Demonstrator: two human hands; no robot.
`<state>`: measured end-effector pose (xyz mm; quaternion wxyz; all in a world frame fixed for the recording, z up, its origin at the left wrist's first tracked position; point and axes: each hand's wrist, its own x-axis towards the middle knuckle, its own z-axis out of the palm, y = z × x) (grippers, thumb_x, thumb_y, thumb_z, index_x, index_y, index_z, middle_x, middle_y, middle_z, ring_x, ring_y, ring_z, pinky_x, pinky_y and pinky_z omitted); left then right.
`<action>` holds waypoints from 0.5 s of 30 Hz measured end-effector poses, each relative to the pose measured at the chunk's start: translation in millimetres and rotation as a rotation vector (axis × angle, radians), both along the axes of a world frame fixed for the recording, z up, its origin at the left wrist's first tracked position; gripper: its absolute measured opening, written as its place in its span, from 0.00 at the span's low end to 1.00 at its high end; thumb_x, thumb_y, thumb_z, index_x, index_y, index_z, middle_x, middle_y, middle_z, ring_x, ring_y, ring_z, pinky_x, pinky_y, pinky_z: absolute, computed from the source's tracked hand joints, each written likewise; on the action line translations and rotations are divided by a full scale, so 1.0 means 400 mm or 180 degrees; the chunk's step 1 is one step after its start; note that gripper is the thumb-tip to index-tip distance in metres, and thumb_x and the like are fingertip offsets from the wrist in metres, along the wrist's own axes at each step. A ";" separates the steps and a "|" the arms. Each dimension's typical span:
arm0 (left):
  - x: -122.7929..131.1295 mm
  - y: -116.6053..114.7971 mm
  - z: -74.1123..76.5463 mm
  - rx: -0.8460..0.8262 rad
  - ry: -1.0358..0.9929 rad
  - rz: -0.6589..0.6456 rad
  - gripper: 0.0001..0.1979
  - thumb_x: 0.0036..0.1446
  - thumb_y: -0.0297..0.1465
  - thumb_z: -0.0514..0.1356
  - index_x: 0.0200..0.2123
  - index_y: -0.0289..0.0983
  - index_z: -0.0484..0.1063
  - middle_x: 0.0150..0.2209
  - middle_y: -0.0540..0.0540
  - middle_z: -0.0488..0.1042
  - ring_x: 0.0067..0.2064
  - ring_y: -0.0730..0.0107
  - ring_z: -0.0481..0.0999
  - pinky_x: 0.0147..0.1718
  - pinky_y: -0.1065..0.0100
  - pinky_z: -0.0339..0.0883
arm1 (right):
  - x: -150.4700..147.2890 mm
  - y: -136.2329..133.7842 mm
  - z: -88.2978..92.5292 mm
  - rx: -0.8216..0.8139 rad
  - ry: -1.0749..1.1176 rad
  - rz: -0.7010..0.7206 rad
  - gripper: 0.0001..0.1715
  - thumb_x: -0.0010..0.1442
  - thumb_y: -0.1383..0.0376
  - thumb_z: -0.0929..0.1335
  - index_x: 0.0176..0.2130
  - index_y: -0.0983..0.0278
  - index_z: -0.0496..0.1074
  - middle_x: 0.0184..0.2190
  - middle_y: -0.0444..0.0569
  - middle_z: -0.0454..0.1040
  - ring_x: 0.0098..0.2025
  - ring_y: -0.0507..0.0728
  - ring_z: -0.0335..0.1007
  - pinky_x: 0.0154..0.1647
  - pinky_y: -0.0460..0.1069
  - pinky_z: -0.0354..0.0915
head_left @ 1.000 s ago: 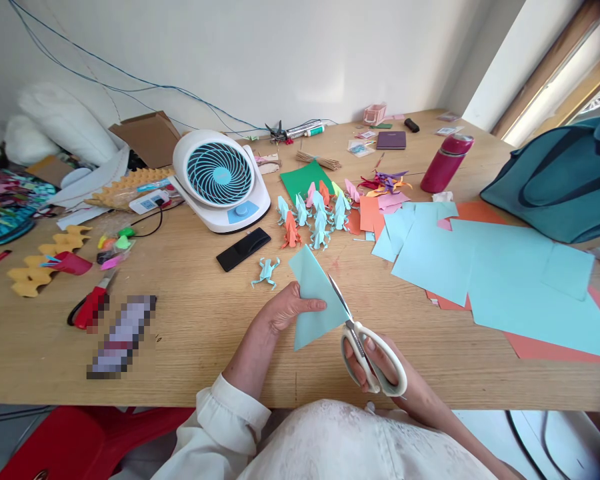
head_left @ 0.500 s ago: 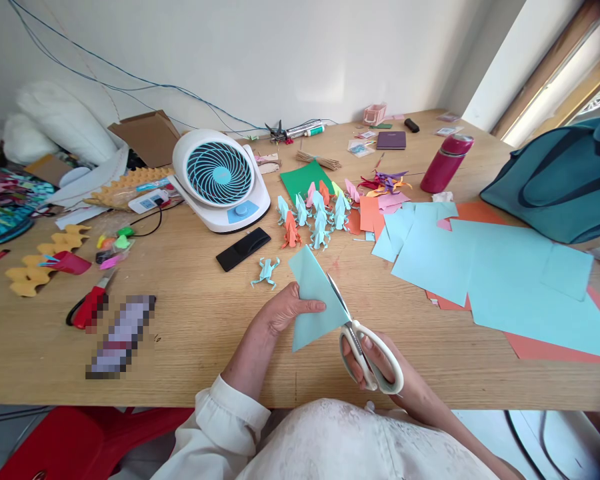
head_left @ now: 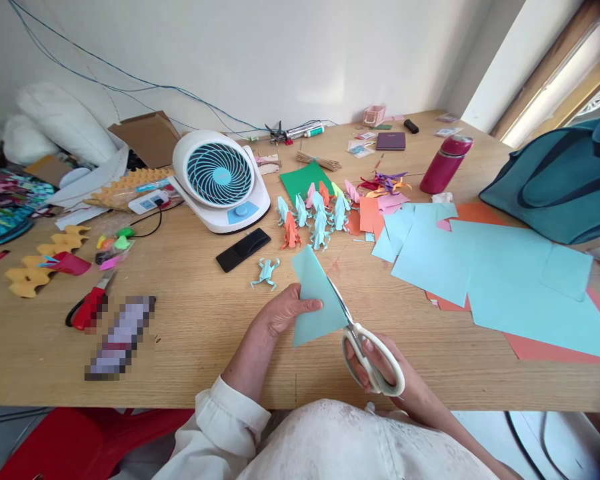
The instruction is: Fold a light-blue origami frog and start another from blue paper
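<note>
Left hand [head_left: 280,310] pinches folded blue paper [head_left: 316,297]; right hand [head_left: 380,363] grips white scissors [head_left: 367,347] (blades along paper edge) above bench [head_left: 195,333].

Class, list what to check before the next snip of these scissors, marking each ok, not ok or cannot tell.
1. Left hand grips the folded blue paper: ok.
2. Right hand holds the scissors by their handles: ok.
3. Blades lie along the paper's right edge: ok.
4. Left thumb apart from the blades: ok.
5. Cutting line marked on the paper: cannot tell.
6. Paper frog lies clear, left of the paper: ok.
</note>
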<state>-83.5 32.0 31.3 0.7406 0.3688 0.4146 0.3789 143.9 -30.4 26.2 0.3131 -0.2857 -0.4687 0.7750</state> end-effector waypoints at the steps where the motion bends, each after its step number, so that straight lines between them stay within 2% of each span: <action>1: -0.001 0.002 -0.004 0.0007 -0.0066 0.0072 0.22 0.37 0.38 0.75 0.34 0.30 0.79 0.32 0.41 0.81 0.34 0.62 0.81 0.38 0.66 0.71 | 0.001 0.000 -0.002 0.0009 0.0020 -0.0001 0.25 0.65 0.46 0.62 0.34 0.65 0.68 0.19 0.41 0.62 0.19 0.48 0.55 0.20 0.45 0.55; 4: -0.002 0.008 -0.011 0.0050 -0.0187 0.0343 0.22 0.41 0.42 0.74 0.35 0.32 0.79 0.30 0.43 0.81 0.34 0.63 0.81 0.38 0.67 0.71 | 0.002 -0.003 -0.004 0.0038 0.0003 0.0005 0.25 0.66 0.46 0.61 0.35 0.64 0.68 0.19 0.41 0.62 0.19 0.48 0.56 0.21 0.45 0.55; 8: 0.004 0.014 -0.009 -0.0031 -0.0245 0.0643 0.18 0.40 0.38 0.75 0.30 0.32 0.78 0.27 0.45 0.80 0.29 0.67 0.80 0.34 0.69 0.70 | -0.002 -0.007 0.006 0.0088 -0.0060 0.0050 0.25 0.66 0.46 0.61 0.34 0.64 0.67 0.19 0.41 0.62 0.19 0.48 0.55 0.21 0.45 0.55; 15: 0.000 0.015 -0.003 -0.0117 -0.0279 0.0645 0.17 0.37 0.34 0.76 0.30 0.31 0.79 0.28 0.44 0.81 0.26 0.69 0.79 0.31 0.70 0.71 | -0.005 -0.002 0.010 0.0037 -0.0103 0.0132 0.26 0.65 0.45 0.61 0.36 0.64 0.67 0.20 0.41 0.63 0.20 0.48 0.58 0.22 0.45 0.55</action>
